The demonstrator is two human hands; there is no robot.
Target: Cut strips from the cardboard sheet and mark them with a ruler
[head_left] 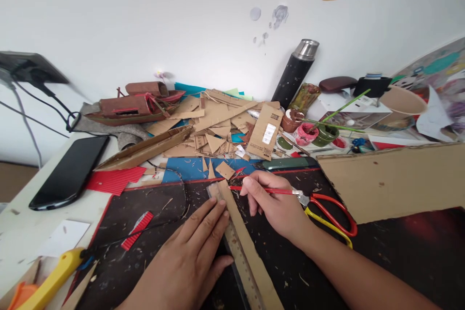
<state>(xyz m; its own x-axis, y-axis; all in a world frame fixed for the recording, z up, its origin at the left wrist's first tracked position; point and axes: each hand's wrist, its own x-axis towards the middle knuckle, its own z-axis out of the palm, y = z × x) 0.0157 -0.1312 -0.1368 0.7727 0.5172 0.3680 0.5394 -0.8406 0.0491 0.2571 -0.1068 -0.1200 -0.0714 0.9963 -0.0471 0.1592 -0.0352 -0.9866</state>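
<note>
Fingers stretched out, my left hand point(196, 252) lies flat on a ruler point(241, 261), pressing it onto a narrow cardboard strip point(250, 242) on the dark mat point(152, 252). My right hand point(272, 201) pinches a red pencil point(267, 190), its tip pointing left at the top end of the strip. Scissors point(330, 213) with red and yellow handles lie beside my right wrist, partly hidden by it. Small cardboard scraps point(225, 170) lie just beyond the strip.
Cardboard pieces point(218, 111), a model boat point(123, 109) and a leaning flask point(295, 73) stand at the back. Paint jars point(306, 133) are at right, near a large cardboard sheet point(395, 179). A phone point(69, 172) and a yellow-handled tool point(54, 278) lie left.
</note>
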